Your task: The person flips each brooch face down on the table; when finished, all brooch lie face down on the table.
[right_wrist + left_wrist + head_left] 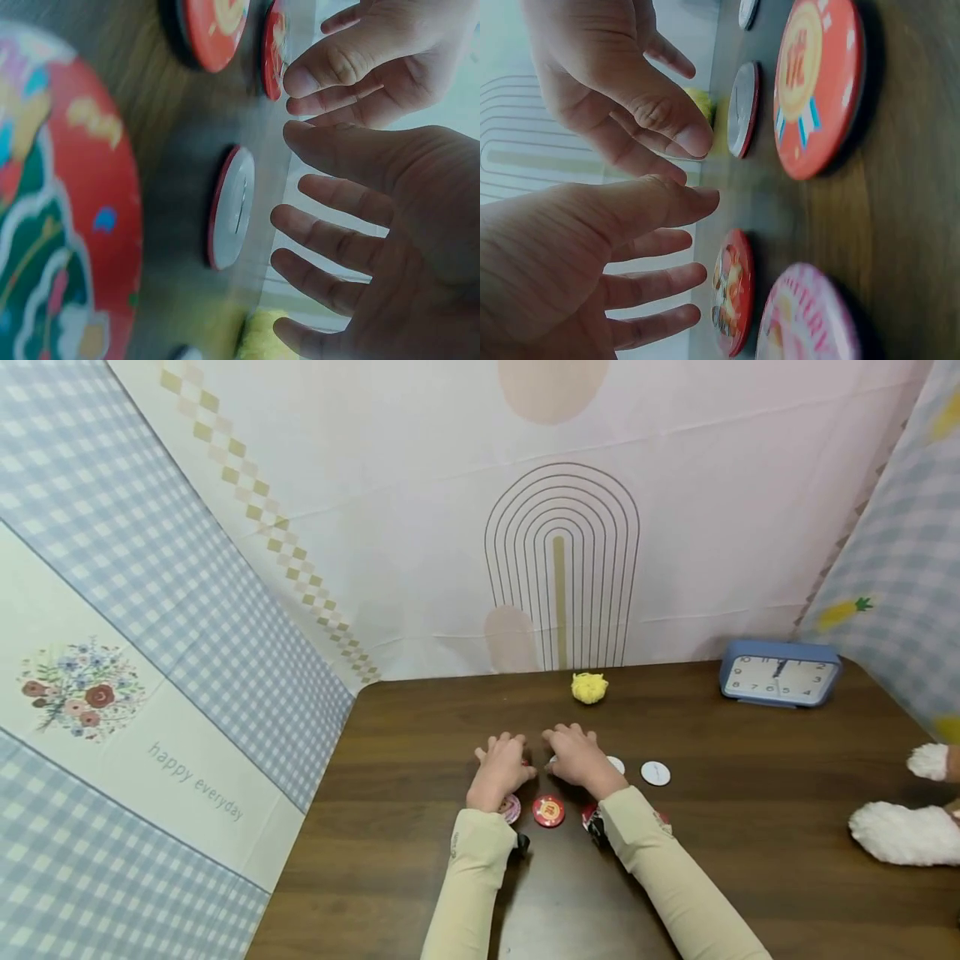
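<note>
My left hand hovers low with its fingers spread, close over a red badge with printed figures. Beside it, my right hand reaches over a white-faced, red-rimmed badge, fingers apart and slightly bent. Neither hand holds anything; in both wrist views the two thumbs point toward each other. Between the forearms lies a round red badge with a yellow centre. A pink lettered badge sits by the left wrist. Under the right forearm, a red badge with a green pattern is partly hidden.
Two white discs lie right of the right hand. A fuzzy yellow ball sits toward the back, and a blue clock stands at the back right. White fluffy objects jut in from the right edge. Patterned cloth hangs behind the table.
</note>
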A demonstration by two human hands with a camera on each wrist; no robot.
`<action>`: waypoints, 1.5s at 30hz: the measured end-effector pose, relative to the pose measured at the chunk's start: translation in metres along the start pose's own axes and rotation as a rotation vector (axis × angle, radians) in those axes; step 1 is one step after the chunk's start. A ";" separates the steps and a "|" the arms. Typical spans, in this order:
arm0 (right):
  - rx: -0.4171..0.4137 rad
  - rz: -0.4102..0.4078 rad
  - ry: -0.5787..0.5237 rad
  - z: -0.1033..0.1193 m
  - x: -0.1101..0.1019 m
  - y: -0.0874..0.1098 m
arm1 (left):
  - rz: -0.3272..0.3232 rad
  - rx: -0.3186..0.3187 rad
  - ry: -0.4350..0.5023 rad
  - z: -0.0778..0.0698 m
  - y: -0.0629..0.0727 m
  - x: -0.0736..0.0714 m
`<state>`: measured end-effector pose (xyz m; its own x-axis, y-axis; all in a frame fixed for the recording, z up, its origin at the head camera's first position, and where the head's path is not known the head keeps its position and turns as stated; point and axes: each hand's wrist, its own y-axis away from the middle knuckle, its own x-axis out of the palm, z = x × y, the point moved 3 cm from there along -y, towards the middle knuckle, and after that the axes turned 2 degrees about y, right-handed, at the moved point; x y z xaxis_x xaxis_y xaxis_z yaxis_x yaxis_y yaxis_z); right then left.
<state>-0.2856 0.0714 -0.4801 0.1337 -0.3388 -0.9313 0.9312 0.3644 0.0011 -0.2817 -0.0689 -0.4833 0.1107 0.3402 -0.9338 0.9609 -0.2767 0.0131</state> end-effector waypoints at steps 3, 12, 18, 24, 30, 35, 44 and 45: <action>-0.016 0.000 0.001 0.006 0.003 -0.001 | -0.002 0.000 0.008 0.004 0.003 0.000; -0.085 0.003 0.025 0.025 0.025 -0.001 | 0.016 0.003 0.049 0.022 0.015 -0.003; -0.112 -0.025 0.027 0.032 0.027 -0.003 | 0.023 0.004 0.048 0.029 0.019 -0.005; -0.120 -0.030 0.029 0.036 0.028 -0.006 | 0.026 0.019 0.027 0.031 0.019 -0.004; -0.132 -0.049 0.023 0.040 0.028 -0.009 | 0.019 0.017 0.030 0.034 0.020 -0.004; -0.142 -0.054 0.022 0.044 0.028 -0.011 | 0.012 0.021 0.021 0.035 0.020 -0.005; -0.178 -0.061 0.012 0.046 0.025 -0.013 | 0.006 0.045 0.025 0.040 0.021 -0.011; -0.187 -0.062 0.015 0.046 0.024 -0.014 | 0.001 0.053 0.028 0.040 0.021 -0.012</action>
<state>-0.2794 0.0184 -0.4861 0.0717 -0.3534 -0.9327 0.8582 0.4984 -0.1228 -0.2736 -0.1150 -0.4859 0.1195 0.3645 -0.9235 0.9462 -0.3236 -0.0053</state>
